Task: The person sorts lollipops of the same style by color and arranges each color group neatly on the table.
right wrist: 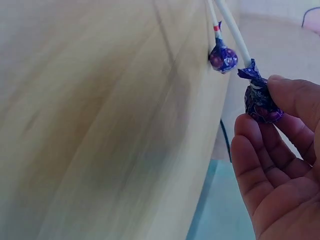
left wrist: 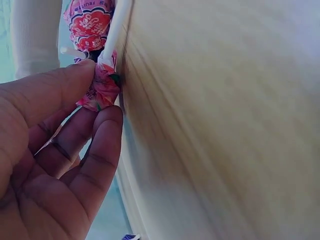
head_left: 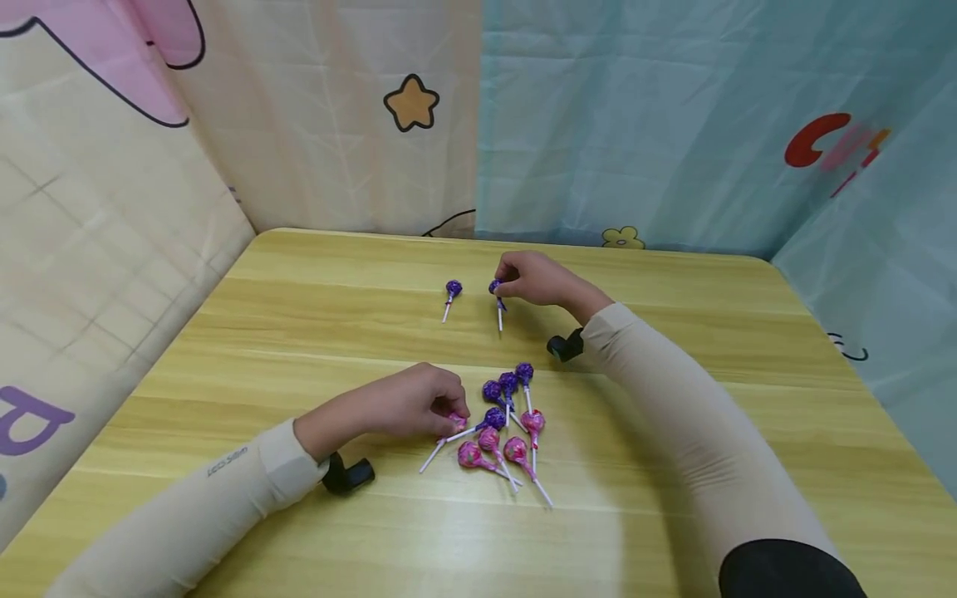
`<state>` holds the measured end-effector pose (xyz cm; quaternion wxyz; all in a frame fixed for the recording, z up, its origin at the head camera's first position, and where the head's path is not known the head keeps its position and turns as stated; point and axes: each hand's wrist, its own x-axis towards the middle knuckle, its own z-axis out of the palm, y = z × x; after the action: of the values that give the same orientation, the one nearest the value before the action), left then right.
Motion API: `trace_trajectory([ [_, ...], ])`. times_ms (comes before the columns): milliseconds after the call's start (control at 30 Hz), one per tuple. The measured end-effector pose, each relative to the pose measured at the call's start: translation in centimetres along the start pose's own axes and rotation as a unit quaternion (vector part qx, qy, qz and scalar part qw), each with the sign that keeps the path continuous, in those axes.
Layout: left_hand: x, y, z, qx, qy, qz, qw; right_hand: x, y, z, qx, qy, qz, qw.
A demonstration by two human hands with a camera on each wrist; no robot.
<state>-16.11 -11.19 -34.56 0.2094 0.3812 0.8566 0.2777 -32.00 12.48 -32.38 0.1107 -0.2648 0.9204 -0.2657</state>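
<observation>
My left hand (head_left: 414, 400) pinches the wrapped head of a pink lollipop (left wrist: 103, 86) at the left side of a mixed pile. Toward the back of the table, my right hand (head_left: 540, 278) holds a purple lollipop (right wrist: 262, 100) by its head between thumb and fingers, its white stick pointing toward me. Left of it lies another purple lollipop (head_left: 453, 288), apart from the pile. In the pile, several purple lollipops (head_left: 508, 381) lie behind several pink ones (head_left: 516, 449), with some sticks crossing. Part of the left hand's lollipop is hidden by the fingers in the head view.
The wooden table (head_left: 299, 332) has a rounded back edge, with printed curtains (head_left: 336, 124) hanging behind and at the sides. Black wrist cameras (head_left: 348, 475) jut out beneath both wrists, close to the tabletop.
</observation>
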Motion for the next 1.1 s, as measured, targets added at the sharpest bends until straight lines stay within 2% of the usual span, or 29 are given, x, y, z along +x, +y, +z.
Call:
trace_trajectory([
  [233,0.2,0.1,-0.3,-0.008,0.004,-0.008,0.9999,3.3,0.1,0.7,0.013,0.005,0.004,1.000],
  [400,0.2,0.1,-0.4,-0.010,0.001,-0.006,0.9999,4.5,0.3,1.3,0.033,-0.005,0.017,0.999],
  [633,0.2,0.0,-0.2,-0.019,-0.004,-0.004,0.9998,5.1,0.5,2.1,0.083,-0.016,0.043,0.995],
  [800,0.3,0.0,-0.2,0.002,-0.001,-0.001,1.0000,5.1,0.3,2.1,0.098,-0.014,0.045,0.994],
  [1100,0.3,0.3,-0.2,0.000,-0.005,-0.005,1.0000,5.5,0.1,2.7,0.078,-0.008,0.049,0.996],
])
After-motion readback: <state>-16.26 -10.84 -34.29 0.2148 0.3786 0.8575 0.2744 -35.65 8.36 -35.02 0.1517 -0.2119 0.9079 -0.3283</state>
